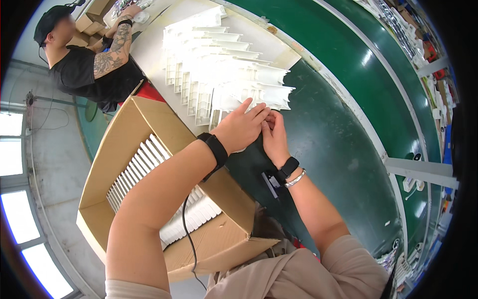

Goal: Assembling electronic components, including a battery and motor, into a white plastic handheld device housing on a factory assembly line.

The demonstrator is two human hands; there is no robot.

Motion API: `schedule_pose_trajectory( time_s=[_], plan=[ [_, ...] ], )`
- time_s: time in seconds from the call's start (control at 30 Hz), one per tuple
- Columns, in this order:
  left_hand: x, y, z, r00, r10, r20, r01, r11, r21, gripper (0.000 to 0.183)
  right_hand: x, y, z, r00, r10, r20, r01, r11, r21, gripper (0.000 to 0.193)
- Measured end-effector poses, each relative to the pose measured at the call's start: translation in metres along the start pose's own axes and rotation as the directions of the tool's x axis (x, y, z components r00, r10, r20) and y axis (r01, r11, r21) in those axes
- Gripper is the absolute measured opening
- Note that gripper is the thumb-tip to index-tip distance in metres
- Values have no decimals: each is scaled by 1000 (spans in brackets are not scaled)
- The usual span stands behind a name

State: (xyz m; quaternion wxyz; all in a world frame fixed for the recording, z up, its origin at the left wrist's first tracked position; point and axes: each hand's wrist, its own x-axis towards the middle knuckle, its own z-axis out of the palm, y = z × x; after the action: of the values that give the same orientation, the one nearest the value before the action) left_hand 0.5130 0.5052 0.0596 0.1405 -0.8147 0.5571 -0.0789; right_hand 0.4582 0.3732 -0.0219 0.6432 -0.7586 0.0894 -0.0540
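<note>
My left hand (241, 124) reaches over the near end of a row of white plastic parts (226, 67). Its fingers bend forward and meet the fingertips of my right hand (275, 139). My right hand's fingers are drawn together in a pinch. What the two hands grip between them is hidden behind the fingers; only a small pale edge shows under my left palm. The white parts stand close together in a staggered row, ribbed on their sides, and glare washes out their middle. I wear a black band on each wrist and a silver bracelet on the right.
An open cardboard box (231, 231) with rows of white pieces (191, 222) stands below my left arm. A black cable (188, 234) hangs across it. A dark green table (343, 164) extends right. A co-worker (82, 62) works at the upper left beside cartons.
</note>
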Motion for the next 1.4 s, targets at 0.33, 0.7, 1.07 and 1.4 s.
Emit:
schedule_pose_trajectory(
  time_s=[0.33,0.7,1.07,1.4],
  plan=[
    [-136,1,-110,813,-573,-100,389,664,-639,35,-12,6,2,1000,-28,11,29,992,-120,40],
    [-491,135,-66,-27,-722,692,875,-352,-332,37,-104,-147,-58,973,-189,136,227,896,-381,20],
    [-743,268,12,-469,-302,830,492,-870,-38,72,-267,-267,262,198,-86,976,3,996,87,22],
    [-650,262,58,-743,-341,575,500,-855,139,73,-376,-3,454,-20,750,661,-359,611,-705,93]
  ],
)
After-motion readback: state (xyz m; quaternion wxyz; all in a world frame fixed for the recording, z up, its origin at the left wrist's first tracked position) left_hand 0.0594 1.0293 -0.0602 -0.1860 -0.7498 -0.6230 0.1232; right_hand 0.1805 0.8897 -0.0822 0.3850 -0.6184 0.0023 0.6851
